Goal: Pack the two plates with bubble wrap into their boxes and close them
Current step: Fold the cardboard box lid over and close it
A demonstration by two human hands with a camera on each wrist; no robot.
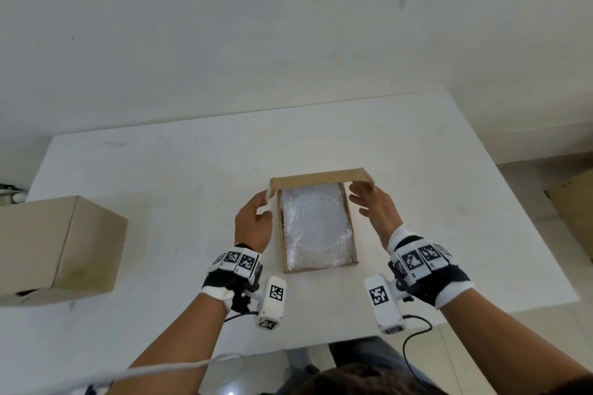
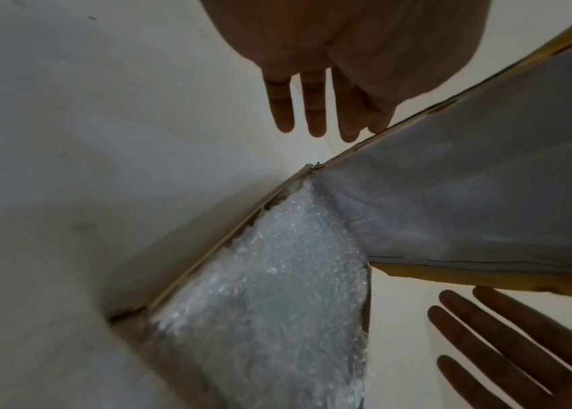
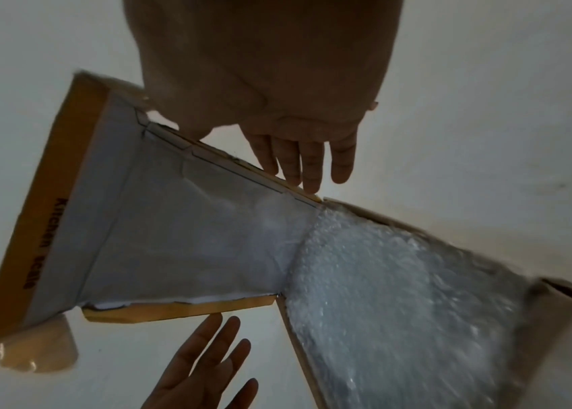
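A flat cardboard box (image 1: 288, 261) lies at the middle of the white table (image 1: 160, 170). Inside it lies a plate covered in bubble wrap (image 1: 316, 228) (image 2: 277, 304) (image 3: 400, 290). The box's lid (image 1: 321, 178) (image 2: 487, 180) (image 3: 179, 235) stands raised from the far edge, white inside, with brown side flaps. My left hand (image 1: 256, 212) (image 2: 315, 110) is at the lid's left edge with straight fingers. At the lid's right edge, my right hand (image 1: 369, 202) (image 3: 298, 155) lays straight fingers along that edge. Neither hand grips anything.
A bigger closed brown box (image 1: 61, 247) stands at the table's left side. Flat cardboard (image 1: 574, 202) lies on the floor past the table's right edge. Cables hang from both wrist cameras near the front edge. A wall rises behind the table.
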